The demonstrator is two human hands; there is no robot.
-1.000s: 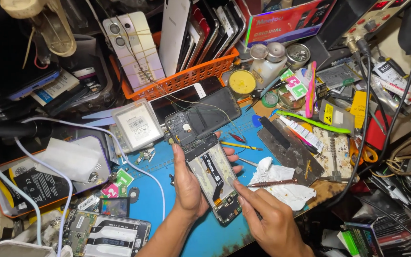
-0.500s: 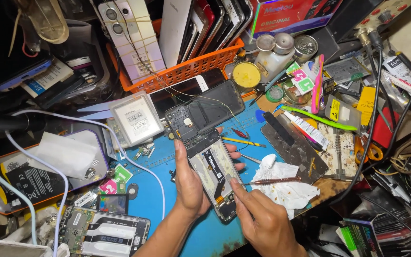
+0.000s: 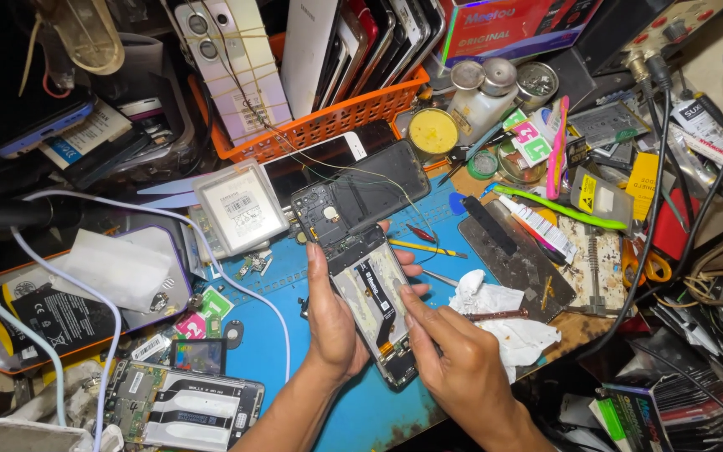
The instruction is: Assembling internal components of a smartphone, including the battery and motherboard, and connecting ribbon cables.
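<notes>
An opened phone body (image 3: 376, 295) lies lengthwise over the blue work mat (image 3: 261, 335), its insides facing up. My left hand (image 3: 332, 322) grips its left edge, thumb up along the side. My right hand (image 3: 453, 364) rests on its lower right part, with fingertips pressing on the inside near a flex cable. A dark phone frame (image 3: 361, 197) with thin wires lies just beyond the phone's top end. A white battery pack (image 3: 240, 208) sits to the upper left.
An orange basket (image 3: 328, 117) of phones stands at the back. A crumpled white tissue (image 3: 508, 322) and a thin tool (image 3: 495, 315) lie right of my hands. A circuit board (image 3: 182, 406) and white cables (image 3: 69, 335) are at the left, cluttered tools and black cables at the right.
My hands and the phone stay in about the same place. The right hand's fingers have shifted slightly on the phone's lower part.
</notes>
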